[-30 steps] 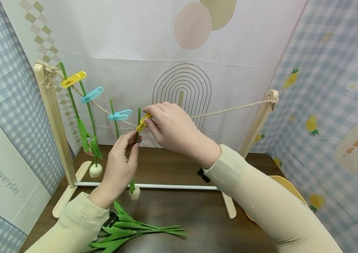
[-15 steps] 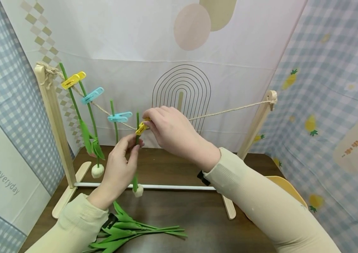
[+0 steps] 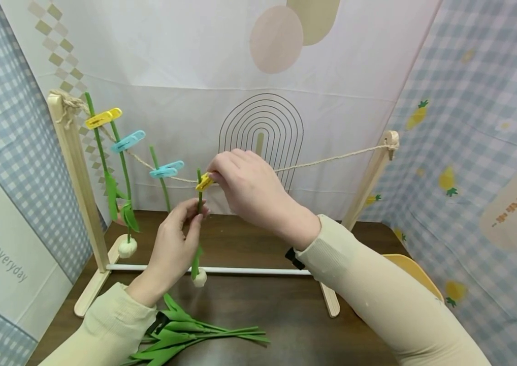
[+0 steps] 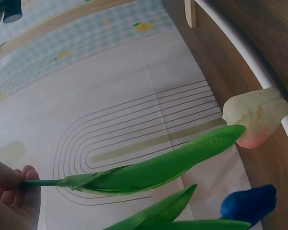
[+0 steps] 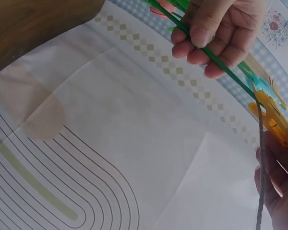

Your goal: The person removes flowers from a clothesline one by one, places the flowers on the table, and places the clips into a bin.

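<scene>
My left hand (image 3: 173, 244) pinches the green stem of an artificial tulip (image 4: 257, 117), thumb against fingers, just below the rope. Its whitish, pink-tinged bloom hangs downward, with a long green leaf (image 4: 158, 167) along the stem. With thumb and fingers, my right hand (image 3: 251, 188) grips the handle end of a yellow clothespin (image 3: 204, 182). The pin's front end sits at the stem and the twine rope (image 5: 261, 177); the stem's tip pokes up above it. Left of my hands, a yellow clothespin (image 3: 103, 119) and two blue clothespins (image 3: 128, 141) hold other tulips upside down on the rope.
The rope runs between two wooden posts (image 3: 77, 178), joined low down by a white bar (image 3: 258, 271). Several green-leaved stems (image 3: 185, 330) lie on the dark table (image 3: 295, 325) at the front. A yellow tray-like rim (image 3: 411, 269) shows behind my right arm.
The held stem's tip has dropped lower, sticking out less above the yellow clothespin. My left hand has shifted slightly down. The hanging tulips swing a little to the left.
</scene>
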{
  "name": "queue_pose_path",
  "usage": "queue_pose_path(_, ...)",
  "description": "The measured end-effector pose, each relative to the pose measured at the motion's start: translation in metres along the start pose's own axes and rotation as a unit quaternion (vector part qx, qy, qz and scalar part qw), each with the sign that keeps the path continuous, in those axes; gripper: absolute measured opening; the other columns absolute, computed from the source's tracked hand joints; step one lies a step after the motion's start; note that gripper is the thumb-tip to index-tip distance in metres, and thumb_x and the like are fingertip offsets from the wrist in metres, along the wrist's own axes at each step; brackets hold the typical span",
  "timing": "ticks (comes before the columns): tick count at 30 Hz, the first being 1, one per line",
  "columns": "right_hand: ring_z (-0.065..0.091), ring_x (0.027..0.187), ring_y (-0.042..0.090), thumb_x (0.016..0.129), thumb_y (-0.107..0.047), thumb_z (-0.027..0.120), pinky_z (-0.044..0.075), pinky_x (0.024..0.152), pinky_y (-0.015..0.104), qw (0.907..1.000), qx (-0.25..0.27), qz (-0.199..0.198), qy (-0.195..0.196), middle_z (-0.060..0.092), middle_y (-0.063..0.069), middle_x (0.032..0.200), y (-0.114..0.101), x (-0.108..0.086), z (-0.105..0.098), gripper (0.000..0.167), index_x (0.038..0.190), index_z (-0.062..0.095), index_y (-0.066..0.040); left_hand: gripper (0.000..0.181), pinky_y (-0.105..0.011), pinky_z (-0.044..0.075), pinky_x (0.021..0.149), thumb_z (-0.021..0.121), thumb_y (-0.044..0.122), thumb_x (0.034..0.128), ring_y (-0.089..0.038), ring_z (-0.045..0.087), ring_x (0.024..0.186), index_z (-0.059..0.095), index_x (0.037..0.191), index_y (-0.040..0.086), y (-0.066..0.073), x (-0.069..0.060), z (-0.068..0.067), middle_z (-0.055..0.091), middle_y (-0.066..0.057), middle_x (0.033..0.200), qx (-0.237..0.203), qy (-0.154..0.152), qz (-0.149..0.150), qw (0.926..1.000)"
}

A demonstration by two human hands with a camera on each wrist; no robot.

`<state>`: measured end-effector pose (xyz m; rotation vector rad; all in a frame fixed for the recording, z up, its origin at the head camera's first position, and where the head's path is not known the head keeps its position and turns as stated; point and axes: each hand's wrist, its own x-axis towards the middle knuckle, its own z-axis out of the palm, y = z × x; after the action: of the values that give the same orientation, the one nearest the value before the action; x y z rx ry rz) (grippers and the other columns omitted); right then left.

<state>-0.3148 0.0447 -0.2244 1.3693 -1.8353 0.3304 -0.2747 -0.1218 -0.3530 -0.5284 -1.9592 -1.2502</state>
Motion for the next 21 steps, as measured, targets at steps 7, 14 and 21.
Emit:
queue_pose_path(7,0.054,0.080,0.018,0.098,-0.010,0.056,0.043,0.070,0.029,0.9994,0.009,0.006,0.034,0.062,0.002,0.091,0.004,-0.001,-0.008,0.006,0.097,0.059,-0.005,0.027,-0.019,0.049,0.083,0.055,-0.009,0.0934,-0.021,0.064,0.097,0.058,0.119,-0.003,-0.004,-0.003,0.001,0.065,-0.011,0.104,0.015,-0.006,0.014,0.9998)
queue_pose_path(14,0.054,0.079,0.018,0.097,-0.008,0.058,0.043,0.070,0.030,0.9988,0.013,0.011,0.046,0.060,0.003,0.089,0.007,-0.008,-0.016,0.005,0.097,0.060,-0.003,0.027,-0.018,0.049,0.082,0.055,-0.009,0.0935,-0.019,0.063,0.097,0.058,0.119,-0.001,-0.005,-0.006,-0.002,0.065,-0.008,0.104,0.029,-0.008,0.016,0.9994)
queue_pose_path(21,0.055,0.079,0.020,0.095,-0.007,0.060,0.044,0.071,0.032,0.9992,0.015,0.013,0.034,0.061,0.004,0.090,0.008,-0.022,-0.020,0.005,0.098,0.060,-0.003,0.026,-0.017,0.049,0.081,0.054,-0.006,0.0944,-0.019,0.064,0.097,0.057,0.120,-0.001,-0.005,-0.009,-0.004,0.064,-0.008,0.105,0.040,-0.009,0.011,0.9991)
